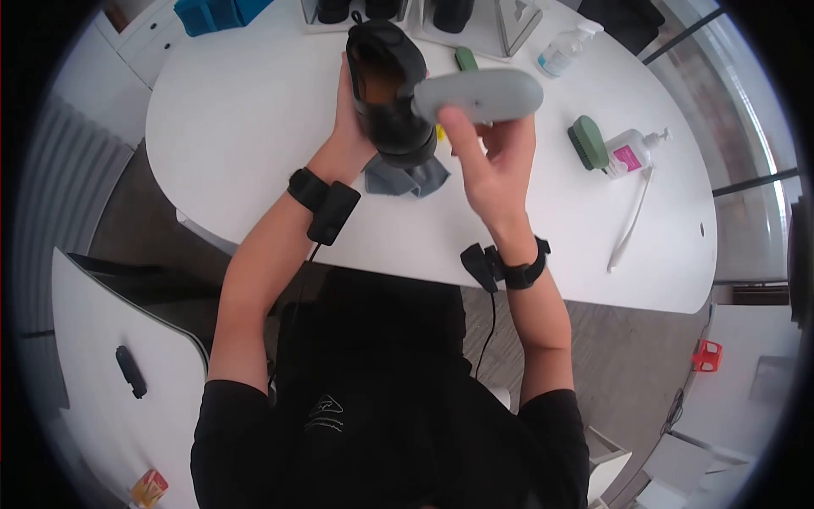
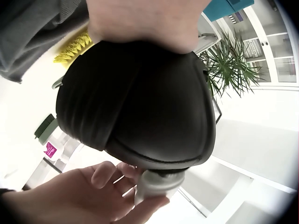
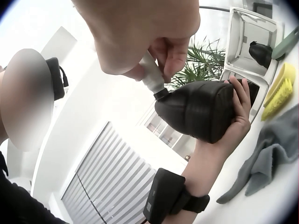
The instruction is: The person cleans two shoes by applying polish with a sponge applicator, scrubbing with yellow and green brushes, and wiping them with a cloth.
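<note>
My left hand (image 1: pixel 349 123) holds up a black leather shoe (image 1: pixel 397 125), its opening facing upward in the head view; in the left wrist view that hand (image 2: pixel 145 21) is above the shoe (image 2: pixel 163 102). My right hand (image 1: pixel 500 174) pinches a grey shoe polish applicator (image 1: pixel 487 93) between thumb and fingers. Its dark tip meets the surface of the shoe (image 3: pixel 201 109) in the right wrist view, where the applicator's pale body (image 3: pixel 152 72) partly hides behind the right hand (image 3: pixel 145 37). Below the shoe, a grey cloth (image 1: pixel 407 178) lies crumpled on the table.
On the white table (image 1: pixel 246 127) to the right are a green brush (image 1: pixel 588 142), a pink-labelled pump bottle (image 1: pixel 627 154), a long white handle (image 1: pixel 632 225) and a clear pump bottle (image 1: pixel 564 55). A yellow brush (image 3: pixel 279 98) is near the cloth. Trays (image 1: pixel 500 42) holding dark items stand behind.
</note>
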Motion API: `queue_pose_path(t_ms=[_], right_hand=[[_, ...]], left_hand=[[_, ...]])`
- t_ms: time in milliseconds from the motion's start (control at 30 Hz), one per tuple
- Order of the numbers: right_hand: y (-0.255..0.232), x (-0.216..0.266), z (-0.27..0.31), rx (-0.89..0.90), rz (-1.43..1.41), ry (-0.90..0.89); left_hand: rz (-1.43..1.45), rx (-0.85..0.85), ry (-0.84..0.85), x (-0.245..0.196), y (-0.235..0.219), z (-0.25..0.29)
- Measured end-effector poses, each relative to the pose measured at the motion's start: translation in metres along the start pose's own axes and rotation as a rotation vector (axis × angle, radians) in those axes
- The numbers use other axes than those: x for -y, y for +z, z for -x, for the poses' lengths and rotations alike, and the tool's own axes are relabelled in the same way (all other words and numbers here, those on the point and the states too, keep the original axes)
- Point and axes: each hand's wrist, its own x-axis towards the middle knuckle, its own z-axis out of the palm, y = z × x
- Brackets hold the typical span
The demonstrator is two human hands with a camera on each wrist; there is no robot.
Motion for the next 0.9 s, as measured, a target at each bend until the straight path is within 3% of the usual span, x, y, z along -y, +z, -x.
queue_pose_path(t_ms=[133, 267, 333, 433, 500, 600, 733, 900], right_hand=[[-0.008, -0.004, 0.003, 0.053, 0.126, -0.183], [-0.013, -0.009, 0.004, 0.027, 0.261, -0.198], [-0.013, -0.006, 0.012, 0.075, 0.379, -0.378], [-0.014, -0.016, 0.015, 0.077, 0.334, -0.495], [-0.024, -0.013, 0.017, 0.152, 0.436, -0.505], [-0.036, -0.010, 0.017, 0.240, 0.565, -0.518], [-0.045, -0.009, 0.018, 0.388, 0.620, -0.507], [-0.046, -0.007, 0.009, 0.363, 0.675, -0.554]], left_hand=[[0.158, 0.131, -0.076, 0.001, -0.005, -0.009], [0.214, 0.109, -0.120, 0.005, -0.006, -0.015], [0.219, 0.132, -0.134, 0.004, -0.003, -0.017], [0.227, 0.062, -0.138, 0.001, 0.008, -0.014], [0.172, -0.113, -0.190, -0.001, 0.016, -0.012], [0.209, -0.174, -0.211, 0.003, 0.012, -0.015], [0.265, -0.141, -0.212, 0.004, 0.006, -0.017], [0.252, -0.127, -0.127, 0.000, 0.017, -0.013]])
